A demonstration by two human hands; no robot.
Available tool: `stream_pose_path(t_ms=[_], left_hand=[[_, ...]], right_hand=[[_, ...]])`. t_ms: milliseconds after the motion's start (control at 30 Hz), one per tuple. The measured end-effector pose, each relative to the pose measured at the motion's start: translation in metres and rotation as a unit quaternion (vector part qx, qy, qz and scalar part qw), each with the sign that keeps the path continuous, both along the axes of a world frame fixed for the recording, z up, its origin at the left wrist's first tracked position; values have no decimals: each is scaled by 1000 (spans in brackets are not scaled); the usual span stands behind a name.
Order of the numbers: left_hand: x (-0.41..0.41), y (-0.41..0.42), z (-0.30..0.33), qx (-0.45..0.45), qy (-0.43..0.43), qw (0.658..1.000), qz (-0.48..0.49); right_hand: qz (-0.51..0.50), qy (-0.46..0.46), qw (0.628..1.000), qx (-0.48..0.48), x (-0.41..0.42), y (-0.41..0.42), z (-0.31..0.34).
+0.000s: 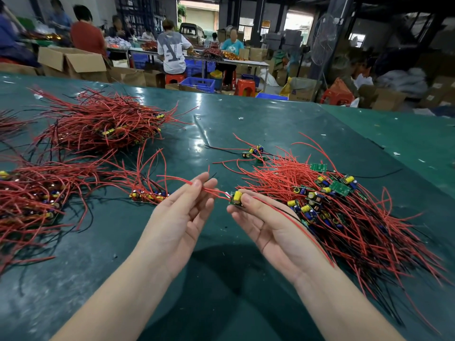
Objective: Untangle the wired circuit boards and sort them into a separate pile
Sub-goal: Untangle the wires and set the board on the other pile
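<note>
One small green circuit board [235,200] is between your two hands, held above the bench [221,134]. It carries a yellow cylinder-shaped capacitor, and thin red wires [209,191] go out from it to the left, with more red and black wire running to the right over your palm. Your right hand [268,230] pinches the board between thumb and fingertips; the palm is turned up. Your left hand [182,217] holds the red wires lightly between the tips of its almost straight fingers [197,184], with the palm also turned up.

Just right of the board lies the tangled pile [344,207]: many smooth red and black wires and a cluster of boards with yellow and blue capacitors and small copper coils. I cannot count the boards there, because the wires cover most of them. Two flat green boards [339,187] lie on top, turned with the bare side up.

Near your left hand is a small bundle [147,193] of boards with wires standing up. Farther left are two bigger heaps, one near [37,193] and cut by the picture edge, one far [98,121]. A few loose boards [254,152] lie behind the tangled pile.

The bench surface is dark green, glossy, scratched. Behind it, blurred people sit at other tables among cardboard boxes [73,61].
</note>
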State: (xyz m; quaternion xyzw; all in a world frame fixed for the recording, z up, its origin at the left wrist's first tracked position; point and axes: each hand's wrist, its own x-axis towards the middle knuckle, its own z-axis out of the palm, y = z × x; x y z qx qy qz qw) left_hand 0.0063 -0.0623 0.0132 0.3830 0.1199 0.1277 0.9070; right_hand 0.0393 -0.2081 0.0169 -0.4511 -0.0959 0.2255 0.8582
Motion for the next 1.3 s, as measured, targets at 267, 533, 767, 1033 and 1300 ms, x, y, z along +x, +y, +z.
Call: stream_pose_path(t_ms=[267,533,767,1033,1300], left_hand=[[-1,8,4,26,-22,996,85],[0,10,4,22,7,997,79],[3,23,4,14,17,992,125],[0,17,7,130,-9,974,186],[-4,-11,6,157,-55,985,-45]], right_hand=[[-8,5,1000,-3,1,-2,3],[55,-27,998,-14,-5,0,6],[65,-25,997,-12,-5,-4,10],[71,-23,997,7,-5,-4,11],[-78,-49,996,-5,2,-3,4]])
